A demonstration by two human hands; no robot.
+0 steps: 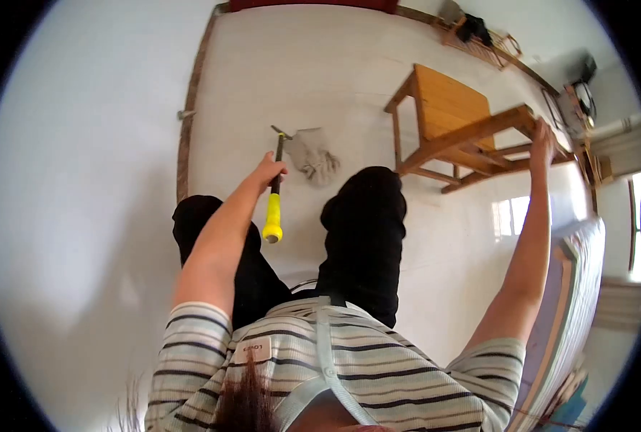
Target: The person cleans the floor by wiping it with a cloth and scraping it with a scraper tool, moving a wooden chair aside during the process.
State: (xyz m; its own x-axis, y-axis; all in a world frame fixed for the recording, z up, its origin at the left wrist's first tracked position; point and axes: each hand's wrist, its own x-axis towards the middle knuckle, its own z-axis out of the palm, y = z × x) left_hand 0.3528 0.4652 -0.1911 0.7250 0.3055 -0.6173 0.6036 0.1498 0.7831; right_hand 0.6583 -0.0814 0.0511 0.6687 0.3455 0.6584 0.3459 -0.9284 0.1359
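Grasping a long-handled tool (274,209), the left hand (271,171) is closing its fingers round the dark shaft, about midway along. The bright yellow grip is pointing back toward the wearer's lap; the narrow crosswise head is pointing away, hanging beside a pair of pale gloves (310,153). Whether the head is touching the gloves: cannot tell from this angle.

Gloves are lying crumpled on the pale floor (263,72), ahead of the knees and toward the left.

The right hand (543,142) is reaching far out on a nearly straight arm, gripping a corner of a wooden chair (456,104) at the end of its frame. Fingers are wrapping the bar; far side of the grip is hidden. The chair's broad orange-brown panel is facing the camera, with posts and rails crossing nearer the wearer. Upright or tilted: cannot tell.

The wearer is showing black trousers (364,237), knees apart, and a striped shirt (400,367). A brown skirting strip (189,115) is running along the left wall. Near the right edge, a mattress (587,252) is lying beside the wearer's right arm. Window light is reflecting off the floor below the chair.
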